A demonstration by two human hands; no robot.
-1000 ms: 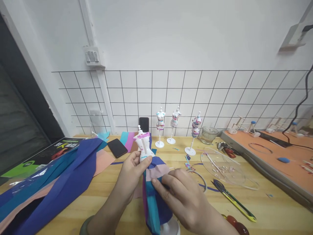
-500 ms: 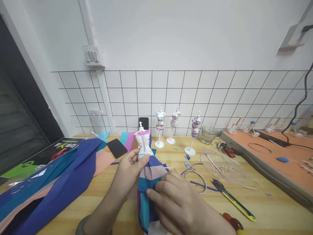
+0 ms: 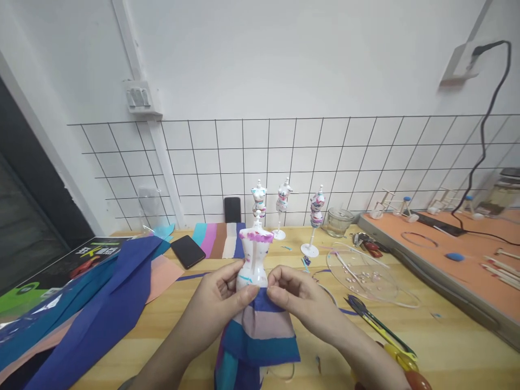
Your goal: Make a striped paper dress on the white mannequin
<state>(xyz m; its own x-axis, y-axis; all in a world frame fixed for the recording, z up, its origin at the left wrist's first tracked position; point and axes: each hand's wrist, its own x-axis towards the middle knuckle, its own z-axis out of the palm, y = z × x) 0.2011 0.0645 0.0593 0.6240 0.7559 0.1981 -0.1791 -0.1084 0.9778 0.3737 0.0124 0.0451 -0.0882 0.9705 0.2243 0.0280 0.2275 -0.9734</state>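
The small white mannequin (image 3: 254, 259) stands upright above the tabletop (image 3: 406, 346), its striped paper skirt (image 3: 260, 333) pinched at the waist between the closed grip of the left hand (image 3: 221, 300) and right hand (image 3: 298, 295), while the print on the black box (image 3: 60, 265) far left seems too blurred to read.

Single head-worn view, looking forward and slightly down across the wooden table (image 3: 447, 346) toward the tiled wall (image 3: 284, 157), hands close below.
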